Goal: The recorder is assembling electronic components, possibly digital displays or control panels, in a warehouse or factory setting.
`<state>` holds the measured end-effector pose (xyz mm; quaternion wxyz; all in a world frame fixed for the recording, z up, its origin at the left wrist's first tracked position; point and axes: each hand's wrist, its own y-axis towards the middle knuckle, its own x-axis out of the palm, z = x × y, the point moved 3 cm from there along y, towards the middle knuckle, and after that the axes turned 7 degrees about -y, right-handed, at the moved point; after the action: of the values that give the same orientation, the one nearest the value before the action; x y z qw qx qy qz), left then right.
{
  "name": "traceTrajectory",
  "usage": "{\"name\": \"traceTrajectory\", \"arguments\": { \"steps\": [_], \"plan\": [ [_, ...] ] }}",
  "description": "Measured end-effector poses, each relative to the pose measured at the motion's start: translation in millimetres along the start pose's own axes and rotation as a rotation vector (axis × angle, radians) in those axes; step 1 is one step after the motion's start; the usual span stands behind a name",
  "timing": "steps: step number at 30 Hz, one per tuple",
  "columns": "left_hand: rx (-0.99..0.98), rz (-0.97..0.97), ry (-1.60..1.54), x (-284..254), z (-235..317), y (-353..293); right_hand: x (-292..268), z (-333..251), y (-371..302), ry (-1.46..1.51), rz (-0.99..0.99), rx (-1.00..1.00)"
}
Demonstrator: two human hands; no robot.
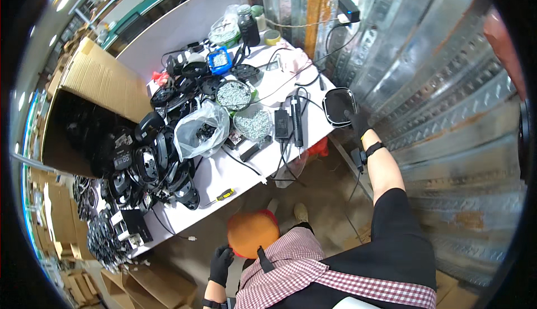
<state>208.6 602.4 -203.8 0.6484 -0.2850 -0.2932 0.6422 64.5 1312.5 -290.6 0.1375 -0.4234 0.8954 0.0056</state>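
At the table's right corner, my right hand (359,123), in a dark glove, grips the near rim of a black rounded-square tray (339,105) with a light edge. Low in the view, my left hand (221,265), also gloved, has its fingers curled at the left edge of an orange round stool (253,234). A dark strap (265,260) lies over the stool's near side. On the white table (215,169), nearest the tray, lie a black power adapter (282,124) and a black pen-shaped tool (296,121) with cables.
Black plastic housings (159,152) crowd the table's left half beside an open cardboard box (103,85). Bowls of pale small parts (253,123), a clear plastic bag (202,130) and a yellow-handled screwdriver (225,194) lie in the middle. A corrugated metal wall (414,57) borders the right side; cables hang below the table.
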Motion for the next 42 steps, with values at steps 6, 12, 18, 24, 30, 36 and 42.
{"name": "traceTrajectory", "arguments": {
  "steps": [6, 12, 18, 24, 30, 36, 42],
  "plan": [
    [-0.097, 0.102, -0.045, 19, 0, -25, 6, 24, 67, -0.151, -0.163, -0.028],
    [-0.063, 0.124, -0.019, 34, -5, -36, 29, -7, 61, -0.247, -0.24, 0.054],
    [-0.039, 0.087, 0.026, 24, -24, -39, 2, 34, 96, -0.773, -0.182, -0.025],
    [0.068, 0.144, 0.147, -13, -86, -47, -41, 64, 61, -1.193, -0.191, -0.521],
    [-0.087, 0.408, 0.542, -60, -135, -94, 3, 12, 79, -0.914, 0.329, -0.445],
    [-0.242, 0.31, 0.584, -142, -253, -103, -13, 18, -33, -1.136, 0.197, -0.93],
    [-0.191, 0.407, 0.495, -229, -342, -142, 99, 28, -265, -0.738, -0.21, -0.42]
  ]
}}
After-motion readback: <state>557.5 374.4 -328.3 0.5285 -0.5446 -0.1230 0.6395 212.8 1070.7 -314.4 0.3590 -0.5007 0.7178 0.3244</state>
